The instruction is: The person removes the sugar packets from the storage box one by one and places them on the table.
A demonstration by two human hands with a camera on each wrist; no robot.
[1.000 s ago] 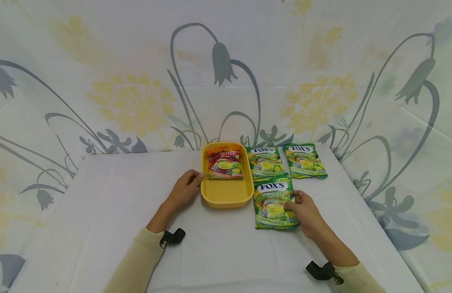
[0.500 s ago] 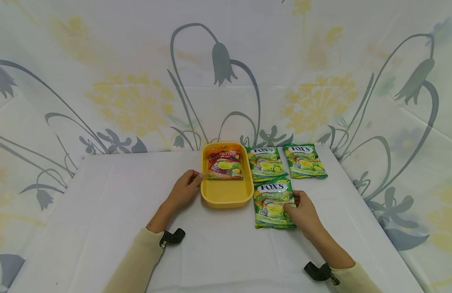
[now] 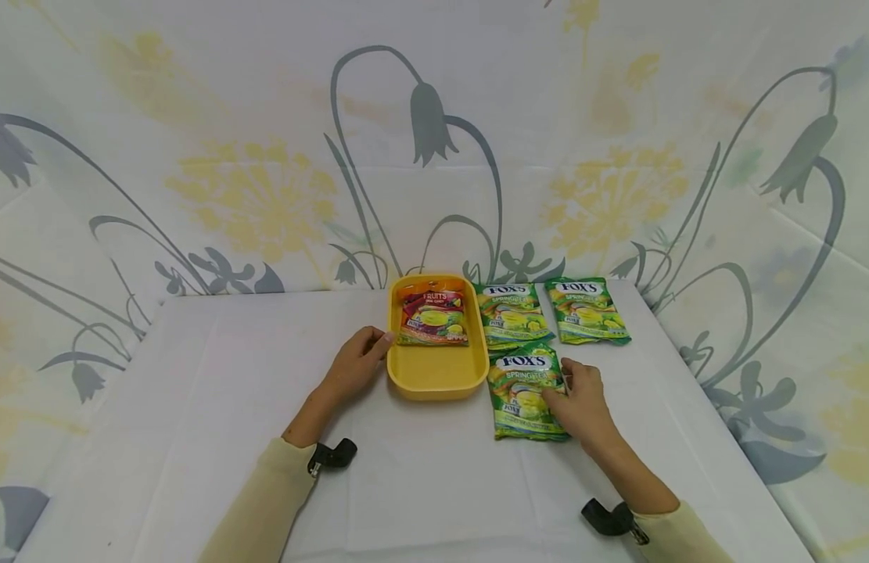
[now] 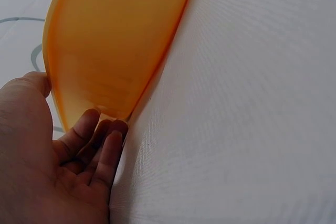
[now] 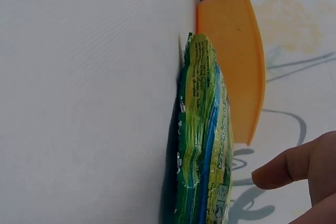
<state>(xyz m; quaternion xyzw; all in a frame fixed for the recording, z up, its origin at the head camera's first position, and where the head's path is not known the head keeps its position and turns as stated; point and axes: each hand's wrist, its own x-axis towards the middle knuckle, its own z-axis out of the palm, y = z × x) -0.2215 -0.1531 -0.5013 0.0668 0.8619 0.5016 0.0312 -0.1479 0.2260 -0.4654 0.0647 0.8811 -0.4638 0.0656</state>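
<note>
A yellow tray (image 3: 435,371) stands on the white table and holds a red candy bag (image 3: 432,318) at its far end. My left hand (image 3: 359,361) grips the tray's left side, thumb on the rim and fingers curled against its wall (image 4: 115,40). A green Fox's candy bag (image 3: 524,391) lies flat just right of the tray. On its right edge rests my right hand (image 3: 580,400). In the right wrist view this green bag (image 5: 202,145) lies on the cloth beside the tray (image 5: 231,51), and one finger (image 5: 294,167) hovers a little off its face.
Two more green candy bags (image 3: 511,314) (image 3: 589,310) lie side by side behind the near one, at the table's far edge. The white tablecloth (image 3: 195,407) stretches left and toward me. A flowered cloth backdrop (image 3: 265,156) hangs behind and at both sides.
My right hand has slid a little left and away from me over the green bag, and the bag has shifted slightly with it. The left hand and the tray have stayed put.
</note>
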